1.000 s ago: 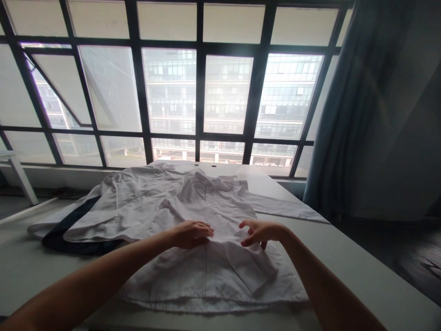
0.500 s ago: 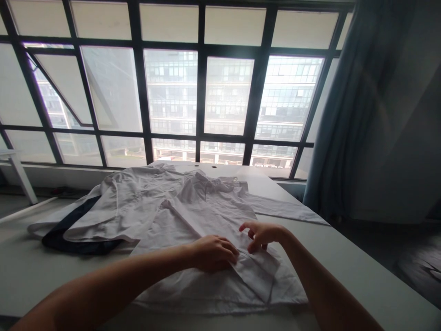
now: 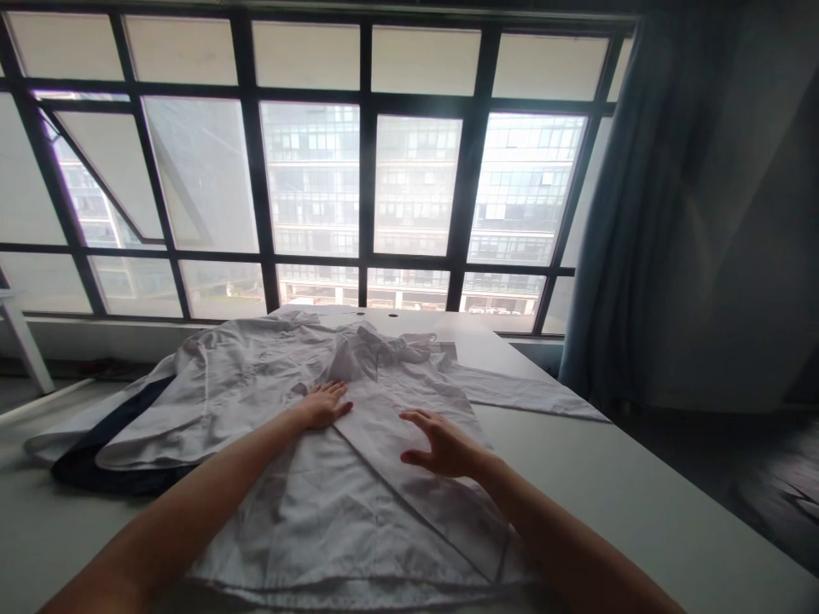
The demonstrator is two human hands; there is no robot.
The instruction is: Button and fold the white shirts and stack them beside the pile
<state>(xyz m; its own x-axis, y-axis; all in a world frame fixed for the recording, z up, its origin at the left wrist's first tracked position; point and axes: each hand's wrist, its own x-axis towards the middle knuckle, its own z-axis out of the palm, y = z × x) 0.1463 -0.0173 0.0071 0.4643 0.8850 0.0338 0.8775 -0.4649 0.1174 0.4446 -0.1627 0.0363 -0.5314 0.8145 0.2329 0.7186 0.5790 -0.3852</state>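
A white shirt (image 3: 320, 520) lies spread on the white table, its collar end toward the window. One sleeve (image 3: 415, 499) is laid diagonally across its body; the other sleeve (image 3: 531, 392) stretches out to the right. My left hand (image 3: 325, 406) rests flat with fingers spread on the shirt, near the upper end of the folded sleeve. Over the middle of the shirt, my right hand (image 3: 444, 445) is open, thumb and fingers apart with nothing between them. Whether it touches the cloth I cannot tell.
More white garments (image 3: 217, 375) lie crumpled to the left, with a dark navy cloth (image 3: 115, 448) beneath them. The table (image 3: 589, 477) extends right and back toward a black-framed window (image 3: 368, 179). A grey-blue curtain (image 3: 614, 273) hangs at the right.
My left hand has moved up and left along the shirt, from bunched fingers to flat. My right hand has shifted slightly left and opened wider. The diagonal sleeve now lies straighter.
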